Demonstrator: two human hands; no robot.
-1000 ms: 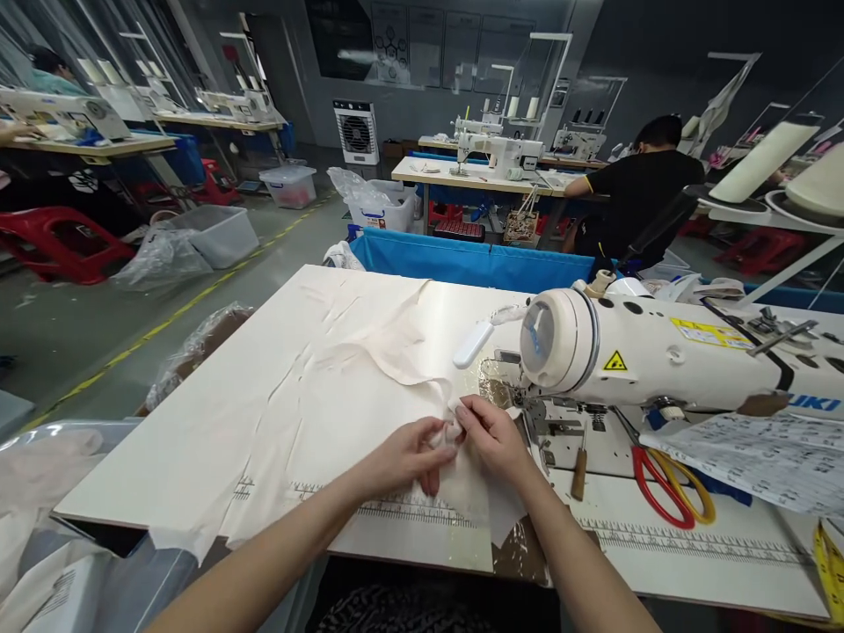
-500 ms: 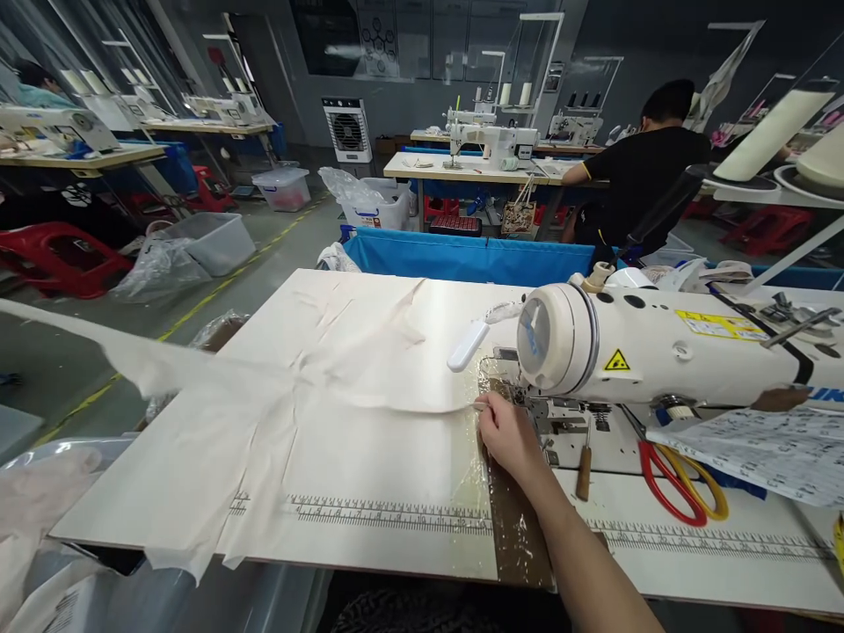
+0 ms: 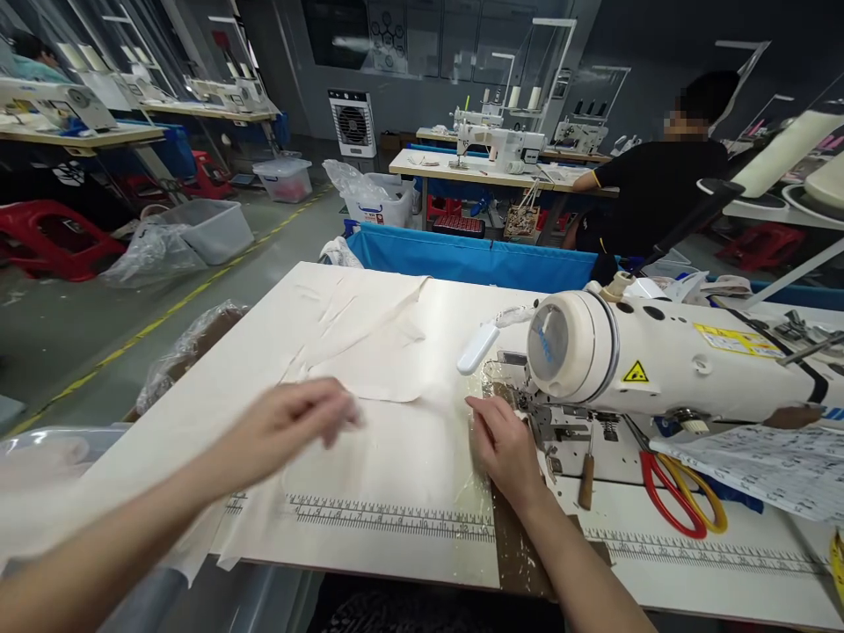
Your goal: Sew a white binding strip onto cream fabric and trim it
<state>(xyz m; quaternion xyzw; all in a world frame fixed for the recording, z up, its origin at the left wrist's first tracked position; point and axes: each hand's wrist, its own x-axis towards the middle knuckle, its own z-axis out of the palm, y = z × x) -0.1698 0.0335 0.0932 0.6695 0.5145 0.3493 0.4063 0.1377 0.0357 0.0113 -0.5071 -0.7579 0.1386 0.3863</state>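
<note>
Fingers of both hands lie loose and released on pale cloth [image 3: 369, 369] beside sewing machine [image 3: 659, 360].

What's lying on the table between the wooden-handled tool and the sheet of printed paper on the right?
In the head view, the red-and-yellow-handled scissors lie flat on the white table, between the wooden-handled tool and the printed paper sheet.
</note>
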